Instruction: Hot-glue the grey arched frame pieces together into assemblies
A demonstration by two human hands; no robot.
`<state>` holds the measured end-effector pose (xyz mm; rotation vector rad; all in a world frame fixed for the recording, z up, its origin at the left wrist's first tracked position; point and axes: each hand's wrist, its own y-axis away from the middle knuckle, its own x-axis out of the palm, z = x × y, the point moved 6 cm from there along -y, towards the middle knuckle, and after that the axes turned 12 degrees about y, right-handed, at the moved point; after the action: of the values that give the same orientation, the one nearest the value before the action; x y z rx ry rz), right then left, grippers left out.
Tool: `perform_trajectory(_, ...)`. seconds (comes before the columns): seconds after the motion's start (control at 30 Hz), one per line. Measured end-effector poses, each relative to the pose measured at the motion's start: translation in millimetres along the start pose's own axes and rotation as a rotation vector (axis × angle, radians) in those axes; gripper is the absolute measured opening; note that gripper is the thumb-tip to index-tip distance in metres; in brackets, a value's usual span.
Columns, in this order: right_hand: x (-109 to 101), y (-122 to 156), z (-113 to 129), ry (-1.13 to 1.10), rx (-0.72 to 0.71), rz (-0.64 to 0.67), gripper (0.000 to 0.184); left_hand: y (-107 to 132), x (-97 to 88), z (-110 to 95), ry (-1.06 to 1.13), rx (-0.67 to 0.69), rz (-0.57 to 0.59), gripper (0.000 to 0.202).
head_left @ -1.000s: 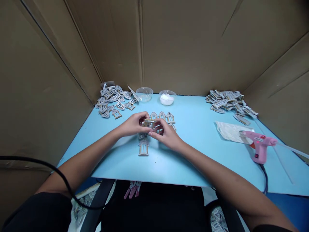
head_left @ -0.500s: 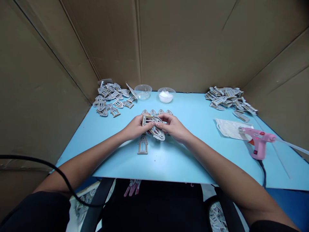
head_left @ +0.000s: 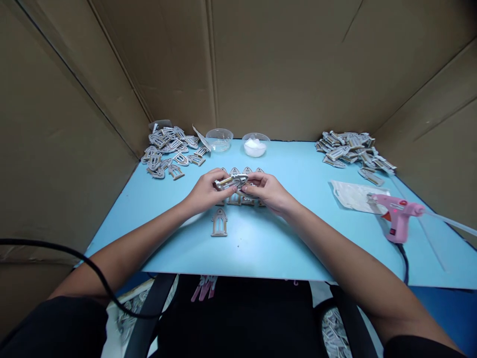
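Observation:
Over the middle of the table, my left hand (head_left: pixel 203 194) is closed on grey-and-tan arched window-frame pieces (head_left: pixel 224 183), tilted nearly edge-on. My right hand (head_left: pixel 274 195) pinches the same small bunch at its right end, thumb in front. How many pieces are between my fingers I cannot tell. Beneath and behind my hands lie rows of similar arched pieces (head_left: pixel 234 199), partly hidden. A single arched piece (head_left: pixel 219 223) lies flat on the table just below my left hand.
Piles of arched pieces lie at the back left (head_left: pixel 167 144) and back right (head_left: pixel 350 146). Two clear bowls, one plain (head_left: pixel 219 134) and one holding white material (head_left: pixel 255 146), stand at the back. A pink glue gun (head_left: pixel 398 211) rests by a white packet (head_left: pixel 350 195) at right. Cardboard walls (head_left: pixel 290 69) surround the table.
The held pieces have been raised slightly and tipped from face-on to nearly edge-on. The row pieces beneath show more now. Both hands stay on the bunch.

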<state>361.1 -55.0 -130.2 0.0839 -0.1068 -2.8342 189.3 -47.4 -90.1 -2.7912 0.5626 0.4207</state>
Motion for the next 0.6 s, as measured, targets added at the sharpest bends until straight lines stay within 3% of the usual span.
perform_trajectory(0.1,5.7,2.8,4.7,0.060,-0.009,0.064,0.035,1.0,-1.0,-2.3,-0.023,0.017,-0.023,0.028)
perform_trajectory(0.2,1.9,1.8,9.4,0.125,-0.072,0.025,0.040,5.2,1.5,-5.3,-0.032,0.038,-0.008,0.041)
perform_trajectory(0.3,-14.1,-2.4,10.0,0.151,-0.087,-0.087,0.048,10.1,5.7,-10.6,-0.119,0.070,0.032,0.054)
perform_trajectory(0.4,-33.4,-5.4,12.8,0.209,-0.102,-0.146,0.046,11.4,9.6,-11.5,-0.157,0.062,0.096,0.044)
perform_trajectory(0.43,-36.4,-6.0,14.7,0.268,-0.116,-0.102,0.043,10.8,10.6,-10.4,-0.149,0.052,0.121,0.037)
perform_trajectory(0.5,-33.3,-5.4,15.1,0.420,-0.120,0.115,0.039,9.1,12.7,-6.5,-0.130,0.028,0.177,0.029)
perform_trajectory(0.6,-22.5,1.3,9.7,0.593,-0.108,0.433,0.035,7.5,16.9,0.8,-0.127,0.002,0.262,0.034)
